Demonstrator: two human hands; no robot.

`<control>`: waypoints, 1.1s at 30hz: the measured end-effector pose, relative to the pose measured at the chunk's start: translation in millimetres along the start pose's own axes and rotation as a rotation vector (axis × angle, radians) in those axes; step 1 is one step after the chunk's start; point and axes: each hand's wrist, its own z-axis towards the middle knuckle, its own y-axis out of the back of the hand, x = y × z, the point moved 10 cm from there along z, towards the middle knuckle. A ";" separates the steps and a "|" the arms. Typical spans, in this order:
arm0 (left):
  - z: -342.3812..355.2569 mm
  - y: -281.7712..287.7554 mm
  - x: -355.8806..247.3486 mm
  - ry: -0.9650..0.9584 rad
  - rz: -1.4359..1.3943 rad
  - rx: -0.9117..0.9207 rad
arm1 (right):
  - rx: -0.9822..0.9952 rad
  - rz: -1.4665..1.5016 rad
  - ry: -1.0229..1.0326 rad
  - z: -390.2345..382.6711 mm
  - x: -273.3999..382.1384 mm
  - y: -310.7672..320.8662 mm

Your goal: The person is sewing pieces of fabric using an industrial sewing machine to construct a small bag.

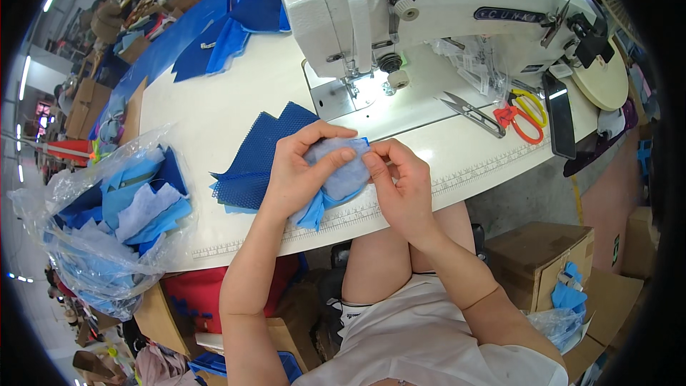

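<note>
Between my two hands is a small light-blue fabric piece point(348, 177) with a brighter blue edge and a loose blue strip hanging below it. My left hand point(311, 164) grips its left side, thumb on top. The fingertips of my right hand point(397, 180) pinch its right edge near the upper corner. Dark blue mesh fabric pieces point(256, 161) with zigzag edges lie on the white table just left of my left hand. Beyond my hands stands a white sewing machine point(336, 25), its lamp lighting the needle area point(368, 87).
To the right lie thread snips point(473, 114), red-handled scissors point(525, 125), yellow-handled scissors point(530, 104) and a black phone point(559, 116). A clear plastic bag point(93, 264) of blue fabric pieces sits at the left. A ruler strip point(457, 180) runs along the table's front edge. Cardboard boxes point(536, 257) stand lower right.
</note>
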 end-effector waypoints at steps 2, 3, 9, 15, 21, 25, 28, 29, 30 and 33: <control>-0.7 1.4 2.2 -0.009 -0.008 0.013 | -0.002 0.000 -0.002 -0.2 -0.2 0.3; -1.4 1.3 2.9 -0.017 -0.017 0.025 | 0.003 0.002 -0.003 -0.4 0.0 -0.5; -1.4 4.3 -0.4 -0.081 0.018 -0.014 | -0.004 -0.009 0.036 -0.1 5.3 -0.8; -1.5 6.2 1.8 -0.063 0.048 -0.042 | -0.026 -0.040 0.061 0.0 15.3 -1.5; -2.1 3.0 0.8 -0.042 0.110 -0.014 | -0.046 -0.080 0.134 0.5 19.0 -2.0; -2.6 0.3 0.9 -0.001 0.120 0.002 | -0.034 -0.076 0.085 0.7 11.3 -0.7; -2.5 -0.3 0.0 -0.016 0.118 0.019 | -0.022 -0.018 0.042 0.9 9.6 -0.8; -2.3 -1.3 -1.6 -0.029 0.101 0.029 | -0.022 -0.018 0.041 0.9 9.2 -0.4; -2.2 -2.1 -3.4 -0.043 0.084 0.038 | -0.024 0.005 0.038 1.1 8.5 0.0; -1.0 -4.1 -3.1 -0.014 0.046 0.071 | -0.028 0.041 0.029 1.4 5.0 1.3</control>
